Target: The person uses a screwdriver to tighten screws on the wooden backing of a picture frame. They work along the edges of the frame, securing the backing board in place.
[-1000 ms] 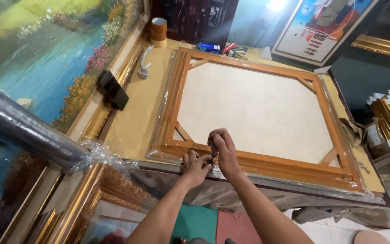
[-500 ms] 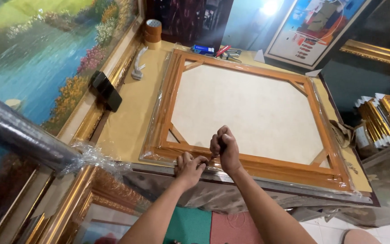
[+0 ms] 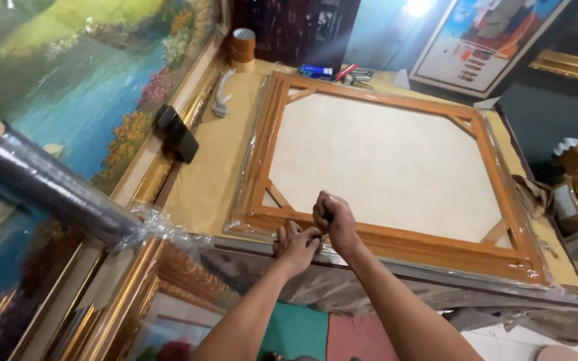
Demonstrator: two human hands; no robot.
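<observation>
Your right hand [image 3: 334, 224] is curling into a closed fist on the near rail of the wooden stretcher frame [image 3: 382, 242], and whether it is pinching anything cannot be told; your left hand [image 3: 296, 246] is pressing just beside it, fingers bent on the rail's edge. The frame is lying canvas-back up, wrapped in clear plastic film [image 3: 249, 167], on the yellow table [image 3: 212, 167], with a film roll [image 3: 48, 184] lying off to your left.

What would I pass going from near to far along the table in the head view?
left hand → wooden stretcher frame → black tool → grey handled tool → roll of brown tape
</observation>
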